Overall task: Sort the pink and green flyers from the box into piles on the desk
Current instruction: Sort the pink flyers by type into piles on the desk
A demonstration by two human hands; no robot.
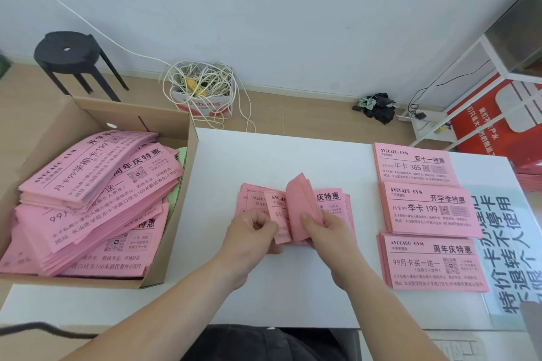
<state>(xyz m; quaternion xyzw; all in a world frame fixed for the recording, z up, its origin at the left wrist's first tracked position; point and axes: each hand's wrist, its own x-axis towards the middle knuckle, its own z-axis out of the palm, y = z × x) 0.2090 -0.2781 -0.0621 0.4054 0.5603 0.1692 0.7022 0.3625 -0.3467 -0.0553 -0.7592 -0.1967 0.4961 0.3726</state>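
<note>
The desk (278, 155) had a smooth, matt white top. At the desk's left end the box (189, 161) was plain brown cardboard, dull and faintly rough, and the flyers (96, 199) in it were thin pink paper, matt, with black print. The loose flyers (302, 202) at the desk's middle were the same limp paper, curling. The piles (428, 208) on the desk's right were flat and unglossed. Beyond the desk's far edge the floor (293, 108) looked like pale wood, and the stool (66, 53) was matt black.

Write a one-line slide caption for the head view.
Left hand and right hand leaf through pink flyers on the desk between box and piles.
</note>
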